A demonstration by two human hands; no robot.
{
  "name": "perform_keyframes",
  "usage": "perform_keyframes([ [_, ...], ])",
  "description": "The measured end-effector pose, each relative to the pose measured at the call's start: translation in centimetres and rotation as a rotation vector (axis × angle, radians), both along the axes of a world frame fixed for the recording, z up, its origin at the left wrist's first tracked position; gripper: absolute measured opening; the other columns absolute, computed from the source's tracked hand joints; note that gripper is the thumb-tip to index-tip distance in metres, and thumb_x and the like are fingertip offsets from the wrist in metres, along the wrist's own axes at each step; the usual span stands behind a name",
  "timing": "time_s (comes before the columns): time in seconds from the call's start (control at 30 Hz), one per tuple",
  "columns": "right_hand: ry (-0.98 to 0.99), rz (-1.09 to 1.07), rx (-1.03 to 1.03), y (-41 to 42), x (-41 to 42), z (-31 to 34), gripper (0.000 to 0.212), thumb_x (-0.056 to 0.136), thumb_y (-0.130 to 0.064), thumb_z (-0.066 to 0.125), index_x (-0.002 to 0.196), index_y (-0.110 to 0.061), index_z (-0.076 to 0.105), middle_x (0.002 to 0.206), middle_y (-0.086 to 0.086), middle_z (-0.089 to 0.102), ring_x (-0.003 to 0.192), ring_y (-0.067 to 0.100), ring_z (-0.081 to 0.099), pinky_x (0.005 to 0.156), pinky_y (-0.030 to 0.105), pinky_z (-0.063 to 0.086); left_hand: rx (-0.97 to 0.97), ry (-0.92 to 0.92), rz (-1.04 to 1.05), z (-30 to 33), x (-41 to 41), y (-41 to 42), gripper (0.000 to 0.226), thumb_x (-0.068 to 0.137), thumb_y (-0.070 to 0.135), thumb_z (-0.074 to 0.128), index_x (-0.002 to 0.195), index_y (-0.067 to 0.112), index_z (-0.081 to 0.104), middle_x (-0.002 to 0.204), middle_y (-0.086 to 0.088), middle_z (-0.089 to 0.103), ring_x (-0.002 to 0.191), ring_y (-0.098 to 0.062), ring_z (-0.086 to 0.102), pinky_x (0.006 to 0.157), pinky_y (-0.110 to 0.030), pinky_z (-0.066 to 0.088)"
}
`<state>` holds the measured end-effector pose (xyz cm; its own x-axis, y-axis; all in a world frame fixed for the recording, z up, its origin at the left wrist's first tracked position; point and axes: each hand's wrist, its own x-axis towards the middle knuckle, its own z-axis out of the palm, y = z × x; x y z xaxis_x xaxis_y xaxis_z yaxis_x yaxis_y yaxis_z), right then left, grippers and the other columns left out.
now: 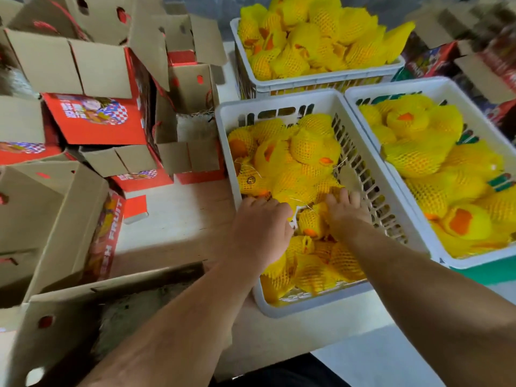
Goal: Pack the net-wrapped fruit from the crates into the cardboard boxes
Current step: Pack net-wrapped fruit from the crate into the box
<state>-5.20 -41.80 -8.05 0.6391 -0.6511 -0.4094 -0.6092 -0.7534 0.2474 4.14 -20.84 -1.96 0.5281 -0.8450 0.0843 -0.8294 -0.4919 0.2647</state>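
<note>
Head view: "FRUIT" lettering on the near cardboard box.

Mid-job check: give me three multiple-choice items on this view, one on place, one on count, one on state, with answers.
1. Which crate are both hands in?
A. the far crate
B. the near middle crate
C. the right crate

2. How many white crates of net-wrapped fruit show?
A. two
B. three
C. five

3. What state is the cardboard box nearest the person in?
A. open, no fruit visible inside
B. taped shut
C. full of fruit

Answers:
1 B: the left hand and right hand lie on fruit in the near middle crate.
2 B: that one, the far crate and the right crate.
3 A: the nearest cardboard box has its flaps up and a dark inside.
</note>
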Motion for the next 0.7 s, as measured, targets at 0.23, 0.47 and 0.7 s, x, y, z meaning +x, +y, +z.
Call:
perform_keyframes([
  [0.23, 0.014, 0.023, -0.138, -1.6, 0.1, 0.6, 0.082, 0.075, -0.051, 0.074, 0.140, -0.023, 0.034, 0.135, 0.008, 0.033, 0.124, 0.030, 0.032, 0.103, 0.042, 0.033, 0.127, -0.080, -0.024, -0.1, 0.0, -0.4, 0.028, 0.094, 0.043, 0.047, 0.110, 0.030, 0.065, 0.103, 0.007, 0.068, 0.102, -0.021, 0.060, 0.089, -0.042, 0.038],
  [0.47, -0.035, -0.022, 0.069, -1.7, -0.5, 2.9, 0.084, 0.077, -0.059, 0.074, 0.139, -0.022, 0.031, 0.142, 0.014, 0.047, 0.135, 0.037, 0.041, 0.100, 0.050, 0.045, 0.147, -0.101, 0.011, -0.3, -0.1, -0.6, 0.035, 0.094, 0.052, 0.047, 0.115, 0.028, 0.060, 0.104, 0.006, 0.068, 0.101, -0.023, 0.060, 0.087, -0.042, 0.037],
  [0.7, -0.584, -0.746, 1.170, 3.4, 0.5, 8.7, 0.054, 0.072, -0.076, 0.067, 0.082, -0.024, 0.068, 0.071, 0.007, 0.063, 0.057, 0.018, 0.052, 0.060, 0.028, 0.039, -0.023, -0.020, 0.008, 0.0, 0.0, -0.2, 0.093, 0.080, 0.087, 0.046, 0.149, 0.024, 0.044, 0.131, 0.003, 0.067, 0.117, -0.023, 0.062, 0.095, -0.041, 0.042],
])
